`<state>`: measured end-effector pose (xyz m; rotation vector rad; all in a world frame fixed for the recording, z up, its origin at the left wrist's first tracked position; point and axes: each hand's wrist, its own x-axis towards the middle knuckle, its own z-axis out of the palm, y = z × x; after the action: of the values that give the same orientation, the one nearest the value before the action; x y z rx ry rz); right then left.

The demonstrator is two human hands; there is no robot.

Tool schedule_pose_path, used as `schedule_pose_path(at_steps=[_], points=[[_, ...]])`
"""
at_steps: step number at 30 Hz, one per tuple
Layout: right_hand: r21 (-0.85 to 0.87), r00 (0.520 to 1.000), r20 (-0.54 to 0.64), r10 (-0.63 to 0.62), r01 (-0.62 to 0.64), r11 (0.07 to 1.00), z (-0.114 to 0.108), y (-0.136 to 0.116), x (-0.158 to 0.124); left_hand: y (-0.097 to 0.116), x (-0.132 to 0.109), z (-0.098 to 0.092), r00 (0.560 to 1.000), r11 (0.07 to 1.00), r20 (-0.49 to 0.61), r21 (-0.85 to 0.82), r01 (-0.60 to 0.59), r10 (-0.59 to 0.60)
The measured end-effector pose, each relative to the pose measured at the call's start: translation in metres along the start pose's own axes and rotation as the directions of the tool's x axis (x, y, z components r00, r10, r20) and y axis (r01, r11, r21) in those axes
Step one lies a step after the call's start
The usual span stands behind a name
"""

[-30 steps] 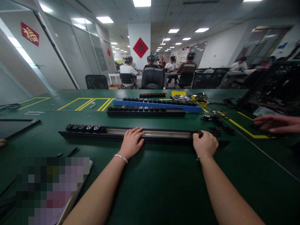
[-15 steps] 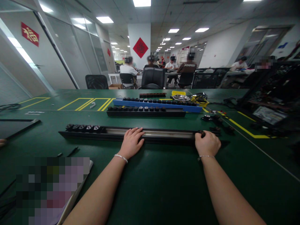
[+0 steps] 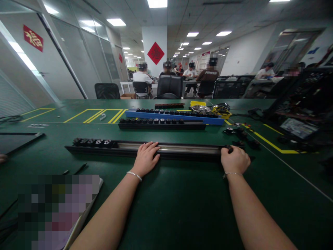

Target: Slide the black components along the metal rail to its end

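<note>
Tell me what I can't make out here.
All in the head view:
Dark piece: mostly hidden by the right hand.
Black rail: partly covered by the left hand.
Black-edged panel: cut off by the left edge.
Flat lower-left item: surface blurred by pixelation.

Left hand (image 3: 147, 158) rests on a black rail (image 3: 182, 155) (right hand (image 3: 236, 159) clasps a dark piece (image 3: 229, 148)).

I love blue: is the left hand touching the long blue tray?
No, the left hand rests on the long black rail with a silvery strip.
</note>
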<state>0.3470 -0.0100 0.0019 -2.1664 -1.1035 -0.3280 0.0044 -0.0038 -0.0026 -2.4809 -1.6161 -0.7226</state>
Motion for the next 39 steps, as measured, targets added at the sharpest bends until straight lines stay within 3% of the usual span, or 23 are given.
schedule_pose_path(at_steps=[14, 39], points=[[-0.024, 0.999, 0.026, 0.031, -0.030, 0.999, -0.001, 0.006, 0.004, 0.000, 0.000, -0.001, 1.000, 1.000, 0.002, -0.012, -0.001, 0.001], [0.010, 0.997, -0.035, 0.075, -0.075, 0.997, 0.006, 0.017, 0.010, 0.001, 0.000, -0.002, 1.000, 1.000, -0.001, -0.006, -0.002, 0.002]])
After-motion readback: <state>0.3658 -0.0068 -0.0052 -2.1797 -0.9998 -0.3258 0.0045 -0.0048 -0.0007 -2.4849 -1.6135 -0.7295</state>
